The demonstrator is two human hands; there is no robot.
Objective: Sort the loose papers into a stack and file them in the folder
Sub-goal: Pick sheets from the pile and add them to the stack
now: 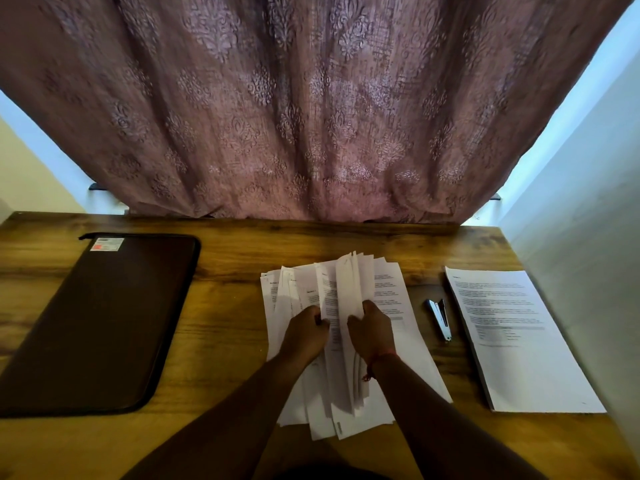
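Several loose white printed papers (349, 285) lie fanned and overlapping at the middle of the wooden desk (225, 306), some lifted off it. My left hand (306, 329) grips the left part of the fan from the near side. My right hand (372, 329), with a red thread at the wrist, grips the raised sheets on the right part. A dark brown zipped folder (100, 320) lies shut flat on the left of the desk, apart from both hands. A neat stack of printed papers (516, 337) sits at the right.
A small stapler (440, 318) lies between the loose papers and the right stack. A mauve patterned curtain (311, 109) hangs down to the desk's far edge. A pale wall (588, 271) runs close along the right side.
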